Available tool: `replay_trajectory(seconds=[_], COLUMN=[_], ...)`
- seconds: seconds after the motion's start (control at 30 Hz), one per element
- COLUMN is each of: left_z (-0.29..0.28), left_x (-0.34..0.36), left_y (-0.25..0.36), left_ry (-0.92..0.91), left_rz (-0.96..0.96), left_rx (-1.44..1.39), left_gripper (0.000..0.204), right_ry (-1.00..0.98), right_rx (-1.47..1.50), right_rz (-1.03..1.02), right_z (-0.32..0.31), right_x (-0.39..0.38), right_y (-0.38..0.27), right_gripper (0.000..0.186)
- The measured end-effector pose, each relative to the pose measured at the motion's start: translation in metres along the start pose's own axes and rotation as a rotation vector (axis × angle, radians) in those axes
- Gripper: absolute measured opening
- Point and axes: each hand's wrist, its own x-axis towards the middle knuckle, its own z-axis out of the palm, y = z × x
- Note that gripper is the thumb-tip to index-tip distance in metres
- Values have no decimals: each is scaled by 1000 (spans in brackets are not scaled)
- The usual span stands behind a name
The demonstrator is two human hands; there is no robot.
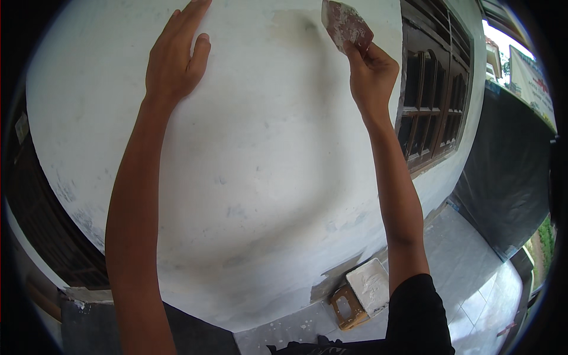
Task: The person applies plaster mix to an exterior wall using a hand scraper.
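Observation:
My left hand (180,65) rests at the upper left against the white painted wall (248,148), fingers stretched out, with nothing visible in it. My right hand (370,77) is raised at the upper right, thumb and fingers pinching a flat reddish-brown piece (346,23), like a scraper or sanding pad, smeared with white. It is held up at the wall beside a patch of beige-grey discolouration (296,29). The wall carries faint bluish-grey mottling.
A dark wooden-framed window (432,106) is right of my right hand. Below, a white tray (367,284) of white paste leans on a brown stool (346,307) on the tiled floor. A dark sheet (503,171) and banner stand far right; a dark opening (47,225) is at the left.

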Motion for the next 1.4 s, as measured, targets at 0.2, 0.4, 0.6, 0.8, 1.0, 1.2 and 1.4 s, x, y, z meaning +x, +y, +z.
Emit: replay_trajectory(seconds=[0.2, 0.4, 0.6, 0.8, 1.0, 1.2, 1.4], left_z=[-3, -1, -1, 0, 4, 8, 2], left_x=[1, -1, -1, 0, -2, -1, -3], left_y=[5, 0, -1, 1, -9, -5, -3], left_ry=[-20, -13, -18, -15, 65, 67, 8], left_rz=[-37, -15, -4, -15, 54, 56, -2], left_rx=[10, 0, 29, 25, 47, -11, 6], left_gripper=[62, 63, 62, 62, 59, 60, 62], right_ry=[83, 17, -2, -52, -257, -9, 115], right_rx=[-391, -617, -691, -704, -397, -296, -525], right_rz=[-623, -764, -707, -668, -643, -583, -716], right_z=[26, 43, 44, 40, 37, 24, 37], right_x=[1, -18, -40, -62, -117, -55, 0], right_y=[18, 26, 23, 16, -46, -42, 7], right_gripper=[30, 38, 41, 41, 39, 46, 38])
